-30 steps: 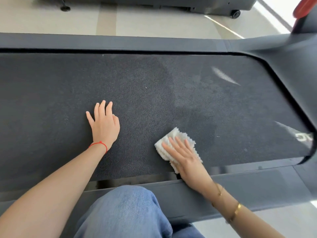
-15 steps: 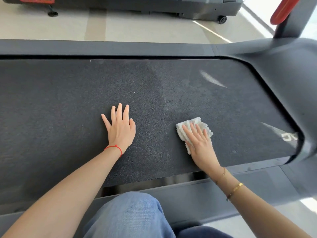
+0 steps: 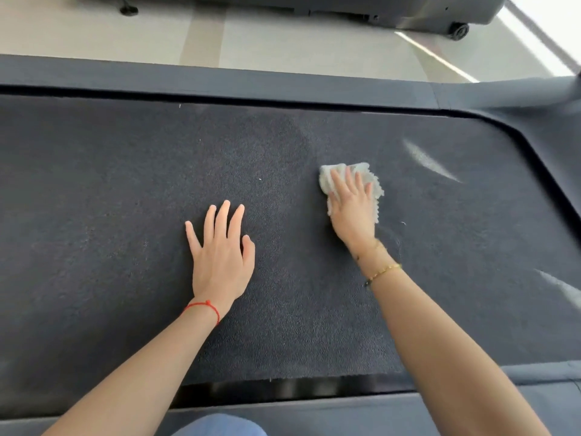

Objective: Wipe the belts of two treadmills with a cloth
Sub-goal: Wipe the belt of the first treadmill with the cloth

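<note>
Wiping the treadmill belt [image 3: 125,215] with a braced stance.
Left hand [image 3: 220,256] lies flat mid-belt, fingers spread, holding nothing; to its right, the right hand [image 3: 352,206] presses the white cloth [image 3: 327,180] under straight fingers. Best keep even pressure, overlapping strokes toward the belt's far edge.

Bright daylight enters from the upper right, whitening the floor [image 3: 534,42] there and leaving pale glare streaks on the dark belt [image 3: 125,215]. Shadows beneath the arms are faint. Wide-angle distortion bends the treadmill's rails at the edges. The cloth [image 3: 371,180] looks slightly blurred.
</note>
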`<act>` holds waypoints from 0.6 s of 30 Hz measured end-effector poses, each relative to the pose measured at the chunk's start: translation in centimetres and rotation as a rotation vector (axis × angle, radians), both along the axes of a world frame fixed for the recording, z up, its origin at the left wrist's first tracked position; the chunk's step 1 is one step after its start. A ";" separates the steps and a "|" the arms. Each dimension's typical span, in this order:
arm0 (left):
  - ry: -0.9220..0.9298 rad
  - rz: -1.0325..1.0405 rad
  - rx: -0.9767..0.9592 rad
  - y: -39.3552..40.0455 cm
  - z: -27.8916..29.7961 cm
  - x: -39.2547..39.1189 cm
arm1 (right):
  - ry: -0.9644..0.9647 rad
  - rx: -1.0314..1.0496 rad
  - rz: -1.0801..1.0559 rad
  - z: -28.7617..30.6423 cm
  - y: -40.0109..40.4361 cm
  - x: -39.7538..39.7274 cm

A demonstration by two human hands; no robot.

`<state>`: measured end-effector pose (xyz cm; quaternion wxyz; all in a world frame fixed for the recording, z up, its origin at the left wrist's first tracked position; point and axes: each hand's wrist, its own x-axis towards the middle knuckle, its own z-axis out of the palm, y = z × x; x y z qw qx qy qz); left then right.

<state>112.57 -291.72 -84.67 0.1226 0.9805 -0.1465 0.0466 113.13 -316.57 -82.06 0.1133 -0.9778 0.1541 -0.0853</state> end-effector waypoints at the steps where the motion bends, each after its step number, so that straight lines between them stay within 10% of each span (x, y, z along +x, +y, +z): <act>1: -0.001 -0.001 0.002 0.0 0.0 0.0 | -0.009 -0.022 0.123 -0.1 1.3 0.1; 6: 0.008 0.005 0.036 0.0 -0.1 0.0 | 0.022 0.094 0.485 -0.5 1.1 -2.2; 14: 0.036 0.007 0.067 -0.3 0.5 0.1 | 0.050 -0.099 -0.074 0.3 -6.5 6.8; 18: 0.036 0.012 0.089 -0.3 0.6 0.0 | -0.030 -0.200 0.274 0.1 2.6 8.5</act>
